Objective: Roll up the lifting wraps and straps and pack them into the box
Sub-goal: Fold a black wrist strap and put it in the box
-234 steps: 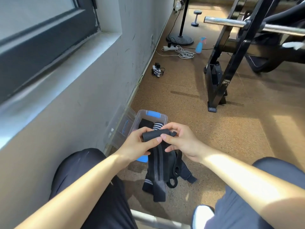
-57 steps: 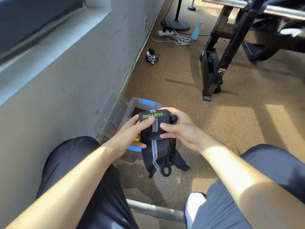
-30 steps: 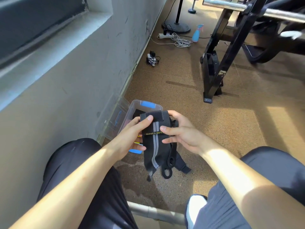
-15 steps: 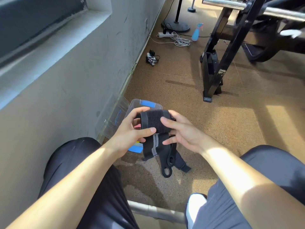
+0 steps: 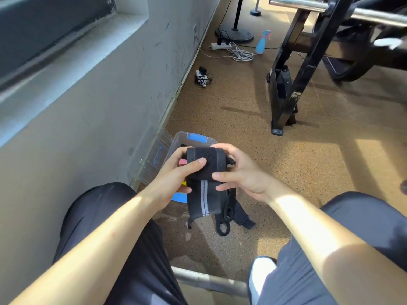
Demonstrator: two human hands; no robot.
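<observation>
Both hands hold a black lifting wrap [image 5: 206, 165] above the floor, its upper part rolled into a thick roll. My left hand [image 5: 176, 175] grips the roll's left end with the thumb on top. From the right, my right hand [image 5: 239, 172] pinches the other end. The wrap's loose tail [image 5: 203, 201] with grey stripes hangs down. Black straps with loops [image 5: 229, 219] lie on the floor under it. The clear plastic box [image 5: 193, 139] with blue latches stands just beyond the hands; dark and pink items show inside.
The box's clear lid [image 5: 152, 157] leans against the grey wall on the left. A black rack leg [image 5: 284, 102] stands to the right beyond the box. A power strip with cables [image 5: 231, 49] and a blue spray bottle [image 5: 262, 42] lie far off. A metal bar [image 5: 211, 281] crosses between my knees.
The roll has grown thicker and the hanging tail shorter as my hands turned the wrap up. The label with lettering is now rolled inside.
</observation>
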